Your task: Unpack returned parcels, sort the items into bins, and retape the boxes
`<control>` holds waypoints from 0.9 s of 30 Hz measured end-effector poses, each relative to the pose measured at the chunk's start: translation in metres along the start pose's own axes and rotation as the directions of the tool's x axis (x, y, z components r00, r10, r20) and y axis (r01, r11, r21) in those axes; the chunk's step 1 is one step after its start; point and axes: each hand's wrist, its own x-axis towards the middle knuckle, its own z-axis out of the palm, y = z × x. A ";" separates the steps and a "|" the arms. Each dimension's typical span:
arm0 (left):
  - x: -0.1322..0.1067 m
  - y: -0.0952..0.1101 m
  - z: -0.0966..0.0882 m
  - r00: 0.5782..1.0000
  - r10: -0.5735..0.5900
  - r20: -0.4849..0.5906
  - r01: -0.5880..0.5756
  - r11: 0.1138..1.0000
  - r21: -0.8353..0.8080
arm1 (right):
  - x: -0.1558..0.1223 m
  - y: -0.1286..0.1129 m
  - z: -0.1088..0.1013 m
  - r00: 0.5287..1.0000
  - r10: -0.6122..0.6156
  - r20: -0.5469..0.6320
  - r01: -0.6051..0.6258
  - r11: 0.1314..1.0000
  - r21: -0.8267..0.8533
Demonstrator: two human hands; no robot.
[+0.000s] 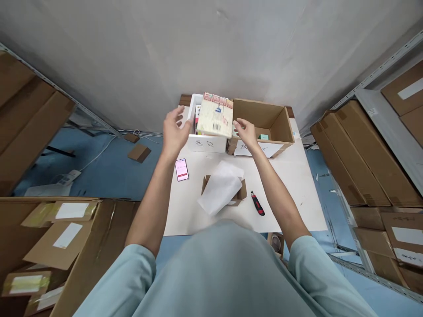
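Observation:
A cream package with red print and a barcode lies tilted on the white bin, which has handwriting on its front. My left hand is at the bin's left side, fingers spread, apart from the package. My right hand is just off the package's right edge, in front of the brown carton; its fingers are loosely curled and apart, with nothing visible in them. Inside the carton sits a small green box. Part of the bin's contents is hidden under the package.
Nearer me on the white table are a small open carton with white foam sheet over it, a red and black utility knife and a phone. Large cartons stand left; shelving with boxes stands right.

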 end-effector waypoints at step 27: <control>-0.239 -0.062 0.044 0.816 -0.462 0.349 0.307 0.857 0.415 | -0.222 0.095 0.029 0.906 0.213 0.366 -0.263 0.960 0.093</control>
